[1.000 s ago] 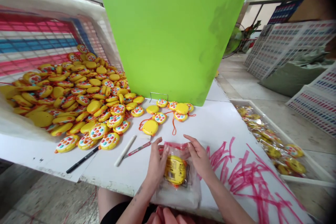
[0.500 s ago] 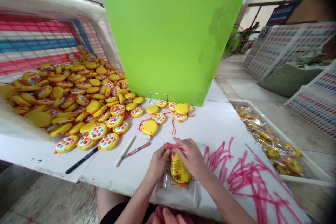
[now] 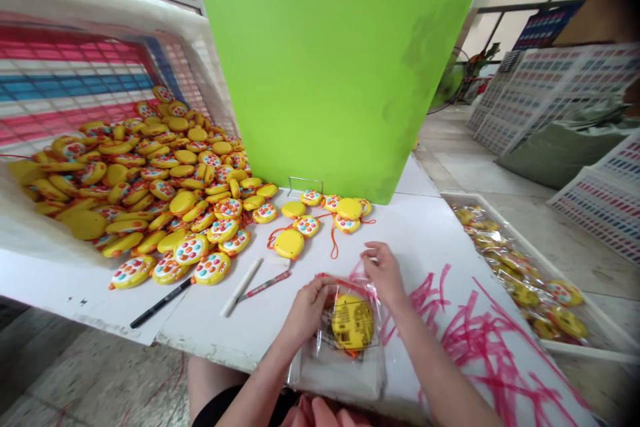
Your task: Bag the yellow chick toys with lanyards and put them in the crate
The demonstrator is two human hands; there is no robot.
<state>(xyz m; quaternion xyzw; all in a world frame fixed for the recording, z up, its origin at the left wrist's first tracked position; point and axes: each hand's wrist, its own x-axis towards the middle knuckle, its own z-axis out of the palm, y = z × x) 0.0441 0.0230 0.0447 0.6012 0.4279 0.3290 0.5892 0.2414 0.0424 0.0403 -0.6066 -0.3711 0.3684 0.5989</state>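
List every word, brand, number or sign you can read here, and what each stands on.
None can be read for certain.
Yellow toy inside the clear bag: dark lines of print and a barcode, too small to read.
Red pen: markings too small and blurred to read.
Table: small black marks at the left, not legible; pink scribbles at the right form no words.

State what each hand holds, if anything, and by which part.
The left hand pinches the clear bag near its upper left corner; whether the right hand grips anything cannot be told.
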